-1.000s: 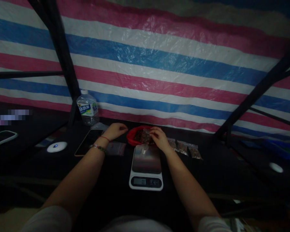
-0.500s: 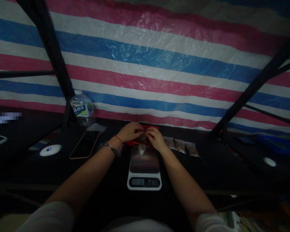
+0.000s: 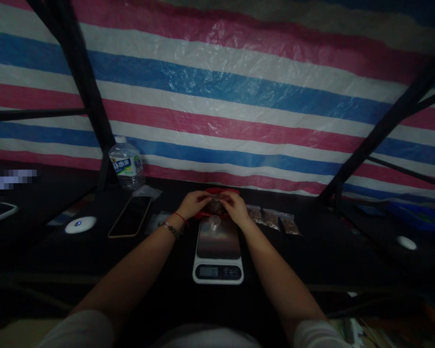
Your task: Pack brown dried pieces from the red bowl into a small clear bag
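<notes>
three filled bags (image 3: 271,219), two phones (image 3: 130,216), one scale (image 3: 218,251), one bottle (image 3: 126,163)

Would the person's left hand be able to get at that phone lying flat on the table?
Probably yes. The phone lies just left of the left hand, nothing standing between them, though that hand is pinching a small bag together with the right hand.

Makeshift packing stall or tent, not a proper room: back wall is a red, white and blue striped tarp (image 3: 239,92) hung on dark metal poles (image 3: 83,82). Dim light, dark table (image 3: 311,251) with a digital kitchen scale (image 3: 218,253), small filled zip bags (image 3: 271,218), a water bottle (image 3: 126,166) and a phone (image 3: 130,216).
</notes>
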A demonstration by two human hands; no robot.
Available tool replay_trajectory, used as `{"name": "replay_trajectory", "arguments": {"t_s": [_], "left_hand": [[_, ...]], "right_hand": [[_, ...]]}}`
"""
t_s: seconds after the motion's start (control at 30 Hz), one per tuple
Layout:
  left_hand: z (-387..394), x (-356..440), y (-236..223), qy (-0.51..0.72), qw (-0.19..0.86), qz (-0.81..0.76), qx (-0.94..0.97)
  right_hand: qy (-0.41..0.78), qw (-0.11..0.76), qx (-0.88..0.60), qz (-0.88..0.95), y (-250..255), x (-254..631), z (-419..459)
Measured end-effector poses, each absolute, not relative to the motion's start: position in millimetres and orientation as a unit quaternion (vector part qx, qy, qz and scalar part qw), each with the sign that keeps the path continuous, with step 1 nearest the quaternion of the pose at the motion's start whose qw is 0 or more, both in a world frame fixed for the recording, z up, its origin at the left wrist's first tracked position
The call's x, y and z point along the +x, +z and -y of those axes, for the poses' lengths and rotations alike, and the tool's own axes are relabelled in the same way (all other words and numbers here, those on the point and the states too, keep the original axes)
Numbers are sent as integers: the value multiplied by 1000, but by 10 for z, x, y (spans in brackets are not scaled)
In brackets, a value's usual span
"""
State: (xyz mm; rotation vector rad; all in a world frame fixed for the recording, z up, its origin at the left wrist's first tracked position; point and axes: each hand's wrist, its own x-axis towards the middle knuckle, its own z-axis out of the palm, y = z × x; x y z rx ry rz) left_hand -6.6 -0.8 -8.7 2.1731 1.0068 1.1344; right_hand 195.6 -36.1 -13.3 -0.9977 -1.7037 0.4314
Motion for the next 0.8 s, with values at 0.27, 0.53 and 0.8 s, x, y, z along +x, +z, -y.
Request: {"name": "replay_trajectory", "arguments": {"t_s": [0.27, 0.53, 0.8], "left_hand": [[-20, -46, -136, 453, 273, -389, 754], [-45, -20, -162, 468, 306, -409, 721], [-7, -7, -145, 445, 305, -387, 748]], "right_hand": [[222, 500, -489, 680, -234, 2047, 259], [218, 485, -520, 668, -188, 2022, 303], [221, 485, -497, 685, -231, 2004, 294]]}}
